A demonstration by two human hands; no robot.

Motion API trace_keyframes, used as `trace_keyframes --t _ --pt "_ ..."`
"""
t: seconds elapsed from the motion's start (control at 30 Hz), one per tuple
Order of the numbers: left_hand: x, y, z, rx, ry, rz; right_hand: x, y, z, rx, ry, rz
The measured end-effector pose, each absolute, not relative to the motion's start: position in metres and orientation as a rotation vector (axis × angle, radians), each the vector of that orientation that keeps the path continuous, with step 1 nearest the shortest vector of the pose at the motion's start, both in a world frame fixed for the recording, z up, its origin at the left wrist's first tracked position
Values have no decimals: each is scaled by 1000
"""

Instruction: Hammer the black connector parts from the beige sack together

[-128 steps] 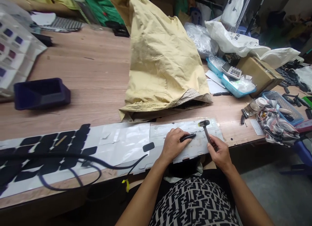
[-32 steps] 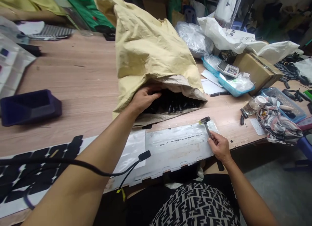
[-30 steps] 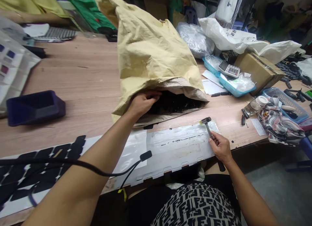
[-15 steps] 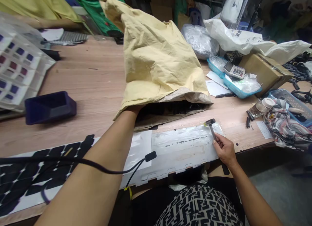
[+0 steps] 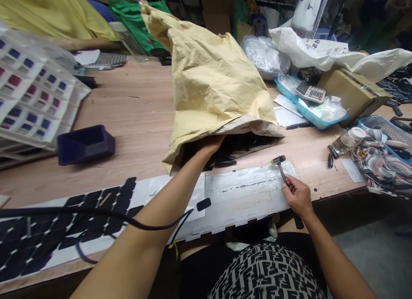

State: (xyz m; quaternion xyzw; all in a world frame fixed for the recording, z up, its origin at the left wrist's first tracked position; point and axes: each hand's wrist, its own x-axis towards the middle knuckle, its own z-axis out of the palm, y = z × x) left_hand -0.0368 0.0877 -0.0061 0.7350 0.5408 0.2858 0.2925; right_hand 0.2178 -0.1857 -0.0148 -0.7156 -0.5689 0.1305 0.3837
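My left hand (image 5: 208,145) reaches into the open mouth of a big yellow paper sack (image 5: 212,80) that lies on the wooden table; its fingers are hidden among the black parts (image 5: 244,143) inside. My right hand (image 5: 298,196) is closed round the handle of a small hammer (image 5: 279,163), whose black head rests on a worn white sheet (image 5: 247,193) at the table's front edge.
A dark blue tray (image 5: 85,144) sits to the left, with blister cards (image 5: 32,101) beyond it. Black flat pieces (image 5: 64,224) and a black cable (image 5: 96,213) lie at front left. Blue baskets (image 5: 317,114), a calculator (image 5: 310,93), a cardboard box (image 5: 352,90) and bags crowd the right.
My left hand left the white sheet, went into the sack's mouth, pushed deep under the flap, and has now drawn back a little. The right hand with the hammer has stayed put.
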Motion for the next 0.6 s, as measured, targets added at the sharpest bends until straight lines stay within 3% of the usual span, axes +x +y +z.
trace_keyframes --t 0.3,0.6 --pt "-8 32 5 1817 1757 701 219 -185 -16 -1823 -1436 336" --pt "-32 15 8 1945 1442 692 220 -185 -16 -1815 -1458 323"
